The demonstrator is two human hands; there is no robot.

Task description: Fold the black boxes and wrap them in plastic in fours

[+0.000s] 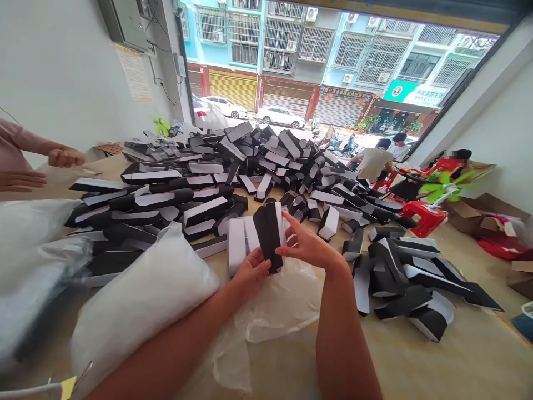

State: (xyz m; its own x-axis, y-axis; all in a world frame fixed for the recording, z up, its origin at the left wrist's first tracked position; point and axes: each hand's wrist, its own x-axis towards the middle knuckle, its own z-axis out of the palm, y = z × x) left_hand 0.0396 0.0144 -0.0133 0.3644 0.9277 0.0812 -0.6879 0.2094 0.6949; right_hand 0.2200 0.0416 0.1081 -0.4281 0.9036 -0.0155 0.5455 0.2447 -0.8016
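Observation:
Between my two hands stands a folded black-and-white paper box (268, 236), tilted slightly, its black face toward me. My left hand (252, 269) grips its lower left edge with thumb and fingers. At its right side, my right hand (306, 241) has the thumb on the black face and the index finger stretched up along the white edge. Just behind it lie a few white box pieces (237, 244). Below my hands a thin clear plastic bag (287, 311) is spread on the table. A stuffed white plastic bag (145, 305) rests beside my left forearm.
A large heap of black-and-white boxes (208, 178) covers the table's far side. A smaller pile (400, 272) lies at right. Another person's hands (64, 157) are at far left. A red-based fan (425, 216) and cardboard boxes (466, 216) stand at right.

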